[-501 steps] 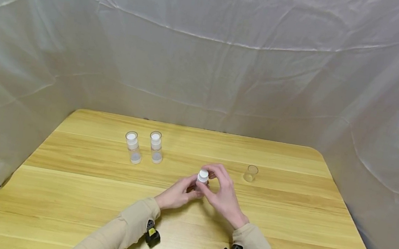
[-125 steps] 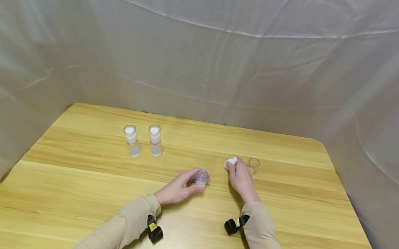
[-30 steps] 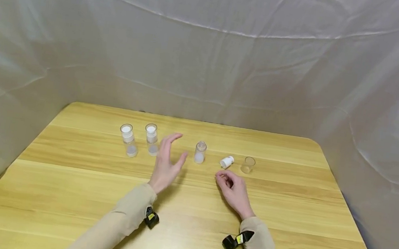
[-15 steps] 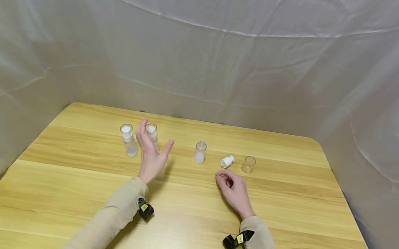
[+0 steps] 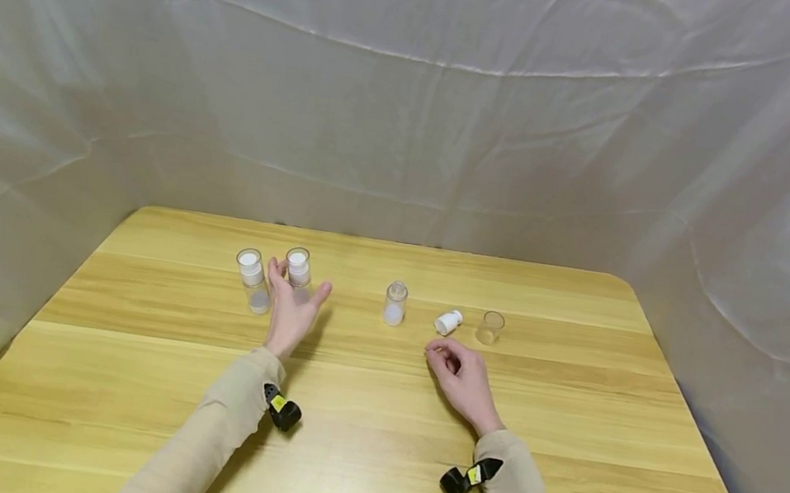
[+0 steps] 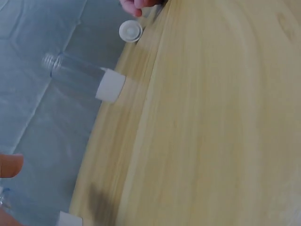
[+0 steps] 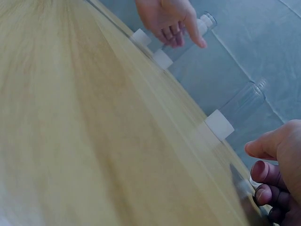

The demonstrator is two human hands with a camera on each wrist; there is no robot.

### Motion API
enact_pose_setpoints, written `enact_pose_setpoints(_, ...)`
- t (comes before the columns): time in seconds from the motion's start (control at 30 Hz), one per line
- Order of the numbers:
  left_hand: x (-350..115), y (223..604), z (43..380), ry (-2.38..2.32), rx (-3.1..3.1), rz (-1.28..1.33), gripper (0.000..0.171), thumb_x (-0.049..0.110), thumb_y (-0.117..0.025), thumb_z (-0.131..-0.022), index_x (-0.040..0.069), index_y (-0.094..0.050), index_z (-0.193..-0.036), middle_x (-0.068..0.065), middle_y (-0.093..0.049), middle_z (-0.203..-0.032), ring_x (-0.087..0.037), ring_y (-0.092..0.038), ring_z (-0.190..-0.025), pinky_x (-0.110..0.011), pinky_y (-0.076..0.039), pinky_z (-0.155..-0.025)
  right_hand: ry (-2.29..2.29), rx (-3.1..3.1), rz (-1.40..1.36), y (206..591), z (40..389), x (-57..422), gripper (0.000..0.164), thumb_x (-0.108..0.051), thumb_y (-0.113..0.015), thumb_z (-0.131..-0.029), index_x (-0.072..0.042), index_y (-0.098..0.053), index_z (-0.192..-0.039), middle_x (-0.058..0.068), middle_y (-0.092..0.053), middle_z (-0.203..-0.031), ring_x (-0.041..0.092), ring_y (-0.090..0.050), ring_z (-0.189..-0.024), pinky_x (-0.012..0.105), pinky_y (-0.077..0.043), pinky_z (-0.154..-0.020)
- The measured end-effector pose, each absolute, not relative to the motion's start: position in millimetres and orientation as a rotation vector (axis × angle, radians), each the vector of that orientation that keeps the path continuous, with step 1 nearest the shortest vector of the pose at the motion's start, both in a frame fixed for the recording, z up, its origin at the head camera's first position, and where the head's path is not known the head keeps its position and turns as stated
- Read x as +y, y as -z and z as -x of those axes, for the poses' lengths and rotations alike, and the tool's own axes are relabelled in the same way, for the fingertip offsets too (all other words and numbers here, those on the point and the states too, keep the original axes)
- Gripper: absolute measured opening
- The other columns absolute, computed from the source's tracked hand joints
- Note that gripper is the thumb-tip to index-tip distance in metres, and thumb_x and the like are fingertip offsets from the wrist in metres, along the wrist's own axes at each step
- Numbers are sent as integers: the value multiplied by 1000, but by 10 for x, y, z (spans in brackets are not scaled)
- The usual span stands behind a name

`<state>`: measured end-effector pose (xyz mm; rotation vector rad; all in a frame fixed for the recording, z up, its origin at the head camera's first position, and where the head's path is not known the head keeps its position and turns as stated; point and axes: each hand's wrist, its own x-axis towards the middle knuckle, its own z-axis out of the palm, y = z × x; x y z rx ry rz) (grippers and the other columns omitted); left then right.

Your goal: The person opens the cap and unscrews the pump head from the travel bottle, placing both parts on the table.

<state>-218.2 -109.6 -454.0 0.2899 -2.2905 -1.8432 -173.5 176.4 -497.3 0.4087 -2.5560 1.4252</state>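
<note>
Left hand [image 5: 291, 318]: its fingers are spread wide, gripping nothing; one bottle stands in the space between them.
Nearer capped bottle [image 5: 298, 269]: it is upright, its long axis vertical, just beyond the palm. Fingers are at its left side, the thumb at its right with a gap (whether any finger touches it, I cannot tell).
Farther capped bottle [image 5: 252, 271]: also upright, just left of this hand.
Right hand [image 5: 465, 379]: loosely curled, holding nothing that I see, well apart from both capped bottles.
Table [image 5: 366, 468]: near the right hand are the uncapped bottle [image 5: 394, 306], standing, the white insert [image 5: 448, 322], lying sideways, and the clear cap [image 5: 491, 328].
</note>
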Motion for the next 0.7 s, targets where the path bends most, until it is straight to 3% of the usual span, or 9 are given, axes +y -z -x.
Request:
enact_pose_setpoints(0.17, -1134, 4593, 2219, 1885, -2315, -304, 85, 18, -67, -97, -3, -10, -157, -27, -25, -163, -39, -24, -154, -47, -19, -131, -1427, -2555, -406, 4982, 1735, 1764, 8, -11, -68, -95, -9, -74, -99, -2, -60, -68, 2, -43, -58, 17, -37, -55)
enact_pose_setpoints(0.37, -1163, 4655, 2227, 1791, -2316, -276, 49, 11, -62, -98, -8, -44, -139, -30, -55, -136, -41, -52, -131, -51, -39, -120, -1420, -2562, -404, 4980, 1734, 1760, 9, -12, -68, -95, -9, -74, -99, -2, -60, -69, 1, -43, -58, 18, -37, -55)
enact_pose_setpoints(0.7, -1189, 4688, 2212, 1737, -2389, -178, 37, 7, -62, -99, -7, -53, -131, -29, -61, -130, -39, -59, -121, -49, -48, -110, -1425, -2549, -420, 4983, 1739, 1763, 8, -11, -68, -95, -8, -74, -99, -2, -61, -69, 1, -43, -58, 17, -37, -55)
